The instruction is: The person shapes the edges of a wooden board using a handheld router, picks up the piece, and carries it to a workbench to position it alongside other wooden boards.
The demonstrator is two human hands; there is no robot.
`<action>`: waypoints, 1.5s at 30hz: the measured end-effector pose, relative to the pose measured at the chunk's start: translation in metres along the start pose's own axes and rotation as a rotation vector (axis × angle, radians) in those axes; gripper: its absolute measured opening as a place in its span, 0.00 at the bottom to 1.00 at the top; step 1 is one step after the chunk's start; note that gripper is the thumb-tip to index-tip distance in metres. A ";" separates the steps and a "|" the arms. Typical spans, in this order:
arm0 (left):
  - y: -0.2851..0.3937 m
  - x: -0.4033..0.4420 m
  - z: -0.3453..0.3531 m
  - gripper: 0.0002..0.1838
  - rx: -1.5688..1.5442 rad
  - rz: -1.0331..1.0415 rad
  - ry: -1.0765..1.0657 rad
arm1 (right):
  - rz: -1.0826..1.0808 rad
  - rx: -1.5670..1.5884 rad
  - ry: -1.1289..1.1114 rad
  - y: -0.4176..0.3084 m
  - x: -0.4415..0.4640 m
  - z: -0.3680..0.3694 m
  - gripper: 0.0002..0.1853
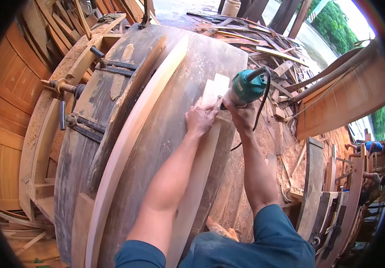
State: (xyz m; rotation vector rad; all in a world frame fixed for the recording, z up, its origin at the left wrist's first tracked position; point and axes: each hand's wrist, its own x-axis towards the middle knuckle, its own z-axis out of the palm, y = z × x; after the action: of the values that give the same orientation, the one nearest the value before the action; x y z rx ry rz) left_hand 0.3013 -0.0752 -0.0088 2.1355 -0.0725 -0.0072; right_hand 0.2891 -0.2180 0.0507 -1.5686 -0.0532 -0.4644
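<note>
"Trim router point(249, 88): where is it?"

"From left: screw clamps point(88, 127), then a pale curved beam point(134, 120) on the workbench point(165, 125). Next, the left hand point(199, 117), fingers bent at a pale plate point(215, 89), exact grip unclear. Just right, the router, with the right hand point(238, 111) wrapped around its body."

"How far along?"

"Under way, I judge: the router is at a wooden strip's point(194, 192) far end. No groove shows nearer; any finished cut I cannot make out."
</note>
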 end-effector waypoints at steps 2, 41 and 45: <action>0.003 -0.011 -0.008 0.21 0.038 -0.018 -0.014 | 0.006 -0.050 -0.005 -0.007 -0.010 0.000 0.19; -0.068 -0.239 -0.074 0.18 -0.108 0.121 0.070 | 0.107 -0.136 0.006 -0.055 -0.240 0.040 0.16; -0.069 -0.251 -0.075 0.20 -0.128 0.130 0.101 | 0.147 -0.054 -0.067 -0.049 -0.247 0.037 0.20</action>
State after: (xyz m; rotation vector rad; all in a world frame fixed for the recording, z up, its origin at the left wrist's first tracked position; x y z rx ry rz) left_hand 0.0569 0.0388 -0.0329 1.9965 -0.1471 0.1682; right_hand 0.0574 -0.1171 0.0178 -1.6285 0.0233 -0.2996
